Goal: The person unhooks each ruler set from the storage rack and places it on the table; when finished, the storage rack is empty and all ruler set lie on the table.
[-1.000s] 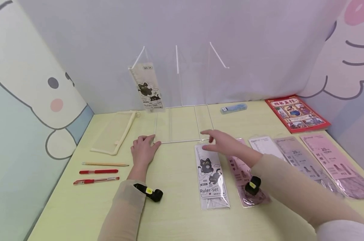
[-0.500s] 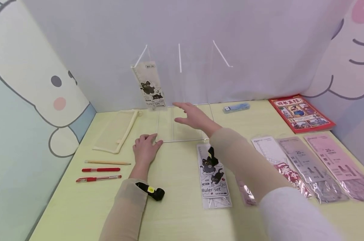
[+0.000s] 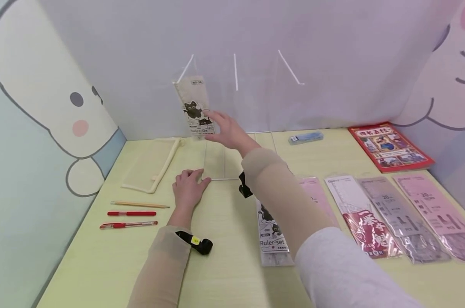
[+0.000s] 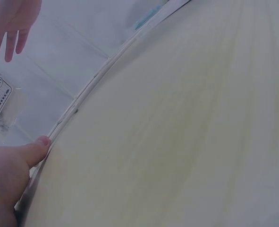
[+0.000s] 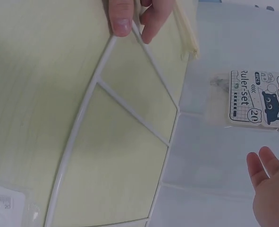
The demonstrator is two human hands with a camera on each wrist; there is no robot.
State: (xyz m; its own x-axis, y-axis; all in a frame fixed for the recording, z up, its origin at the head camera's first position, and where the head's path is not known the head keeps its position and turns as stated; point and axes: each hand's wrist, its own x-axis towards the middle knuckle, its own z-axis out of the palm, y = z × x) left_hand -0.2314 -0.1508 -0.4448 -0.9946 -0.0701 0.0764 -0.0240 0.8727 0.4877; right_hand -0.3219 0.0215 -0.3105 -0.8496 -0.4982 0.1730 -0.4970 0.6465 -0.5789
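A white wire display rack (image 3: 235, 72) stands against the back wall, its base frame flat on the table. My left hand (image 3: 188, 188) holds the front left corner of that base, thumb and fingers either side of the wire in the right wrist view. From the left hook hangs a ruler set (image 3: 194, 98) in clear packaging, printed with black cats. Beside its lower right edge is my right hand (image 3: 229, 131), fingers spread and nothing gripped; contact with the pack cannot be told. A second cat ruler set (image 3: 269, 233) lies on the table, partly hidden under my right arm.
Several ruler packs, including a white and red one (image 3: 361, 218) and a pink one (image 3: 429, 205), lie to the right. A red book (image 3: 388, 147) and a blue item (image 3: 305, 137) sit behind. At left are a mesh pouch (image 3: 151, 164), a pencil (image 3: 140, 204) and red pens (image 3: 131, 213).
My right hand has moved from above the cat ruler set on the table, up and left to the hanging one. My left hand stays at the rack's corner.
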